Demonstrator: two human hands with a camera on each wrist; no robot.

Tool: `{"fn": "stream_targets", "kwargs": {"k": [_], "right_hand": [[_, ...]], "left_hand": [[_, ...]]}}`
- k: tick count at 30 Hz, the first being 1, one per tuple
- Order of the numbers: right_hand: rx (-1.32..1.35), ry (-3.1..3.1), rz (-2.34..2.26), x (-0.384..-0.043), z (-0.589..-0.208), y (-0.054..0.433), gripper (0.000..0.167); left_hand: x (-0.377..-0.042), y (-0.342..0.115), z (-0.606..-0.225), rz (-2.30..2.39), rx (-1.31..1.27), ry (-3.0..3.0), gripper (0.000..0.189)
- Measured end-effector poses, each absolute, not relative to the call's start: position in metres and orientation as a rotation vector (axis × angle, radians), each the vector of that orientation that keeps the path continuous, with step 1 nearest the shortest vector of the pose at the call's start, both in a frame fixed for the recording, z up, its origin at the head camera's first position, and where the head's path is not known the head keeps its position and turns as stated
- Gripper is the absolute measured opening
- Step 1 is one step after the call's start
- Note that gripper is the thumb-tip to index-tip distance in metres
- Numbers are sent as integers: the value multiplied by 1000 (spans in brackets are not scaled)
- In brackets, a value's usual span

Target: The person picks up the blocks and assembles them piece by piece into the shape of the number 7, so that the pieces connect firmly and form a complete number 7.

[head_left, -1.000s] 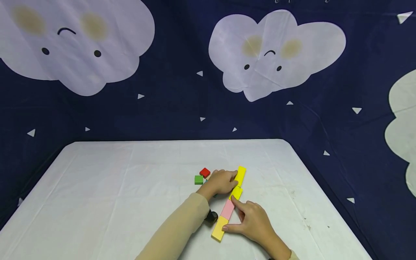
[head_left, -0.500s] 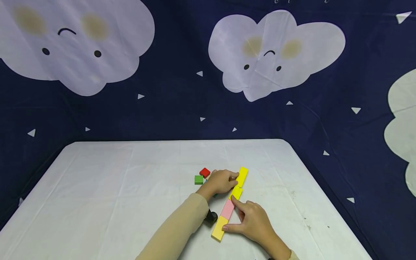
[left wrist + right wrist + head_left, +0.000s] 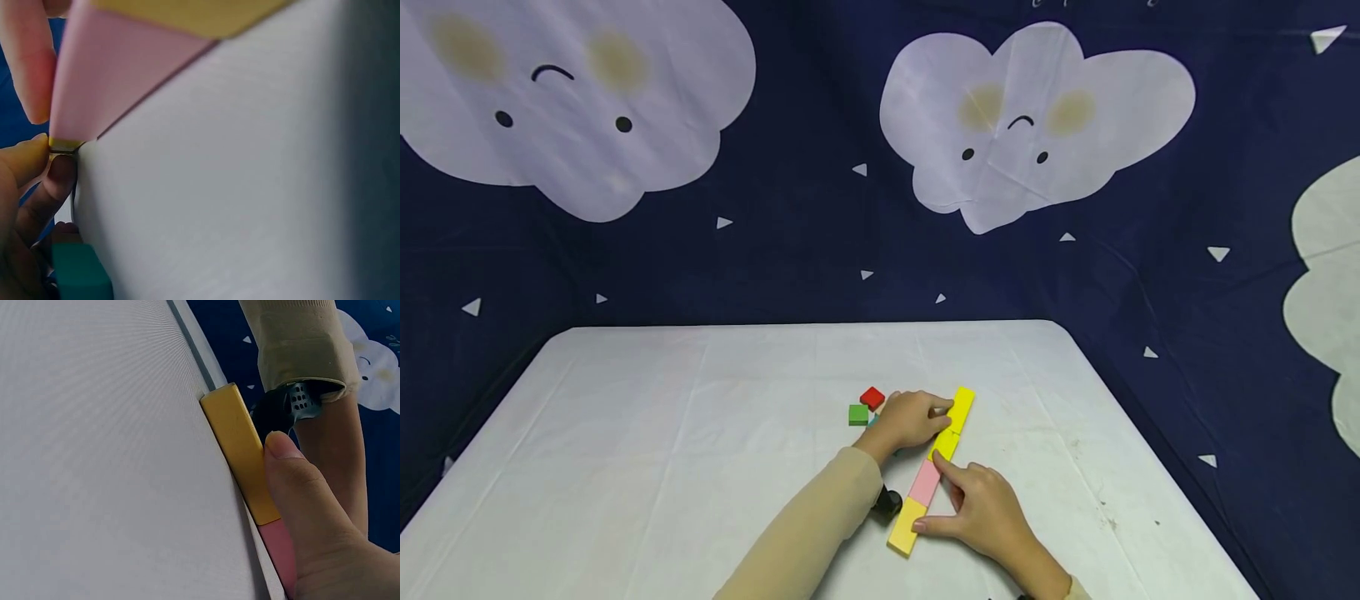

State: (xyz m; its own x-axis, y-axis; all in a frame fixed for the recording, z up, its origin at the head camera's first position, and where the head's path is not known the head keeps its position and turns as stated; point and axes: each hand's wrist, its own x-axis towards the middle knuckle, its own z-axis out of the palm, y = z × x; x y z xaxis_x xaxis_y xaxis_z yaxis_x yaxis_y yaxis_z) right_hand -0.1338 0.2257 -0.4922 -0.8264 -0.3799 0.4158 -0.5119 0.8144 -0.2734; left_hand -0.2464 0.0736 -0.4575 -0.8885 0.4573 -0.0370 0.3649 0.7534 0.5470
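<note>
A row of flat blocks runs slantwise over the white table: a pale yellow block (image 3: pixel 906 531) nearest, a pink block (image 3: pixel 924 483), then a bright yellow block (image 3: pixel 947 444) and a far yellow block (image 3: pixel 962 408). My left hand (image 3: pixel 908 421) pinches the far yellow block at its left edge with bent index finger and thumb, tips close together in the left wrist view. Along the row's right side, my right hand (image 3: pixel 987 514) is spread, the index fingertip touching the nearer bright yellow block. Its thumb (image 3: pixel 303 487) rests against the pale yellow block.
Behind the left hand lie a red block (image 3: pixel 872 397), a green block (image 3: pixel 858 415) and a partly hidden teal block (image 3: pixel 81 272). A black wrist device (image 3: pixel 888 501) sits under the left sleeve, beside the row. A dark cloud-patterned cloth (image 3: pixel 805 250) hangs behind the table.
The far yellow block has shifted slightly right and toward me, coming into line with the row. My left fingertips moved right with it. My right hand has stayed in place.
</note>
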Motion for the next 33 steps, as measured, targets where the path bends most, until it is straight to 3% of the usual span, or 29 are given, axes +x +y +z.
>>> {"fn": "stream_targets", "kwargs": {"k": [16,25,33], "right_hand": [[665,-2661,538,-133,-492,225,97],[633,-2677,542,-134,-491,223,96],[565,-2693,516,-139,-490,225,95]], "left_hand": [[-247,58,-454,940,707,2718,29],[-244,19,-451,1255,756,2712,26],[-241,-24,-458,1457,608,2792,27]]}}
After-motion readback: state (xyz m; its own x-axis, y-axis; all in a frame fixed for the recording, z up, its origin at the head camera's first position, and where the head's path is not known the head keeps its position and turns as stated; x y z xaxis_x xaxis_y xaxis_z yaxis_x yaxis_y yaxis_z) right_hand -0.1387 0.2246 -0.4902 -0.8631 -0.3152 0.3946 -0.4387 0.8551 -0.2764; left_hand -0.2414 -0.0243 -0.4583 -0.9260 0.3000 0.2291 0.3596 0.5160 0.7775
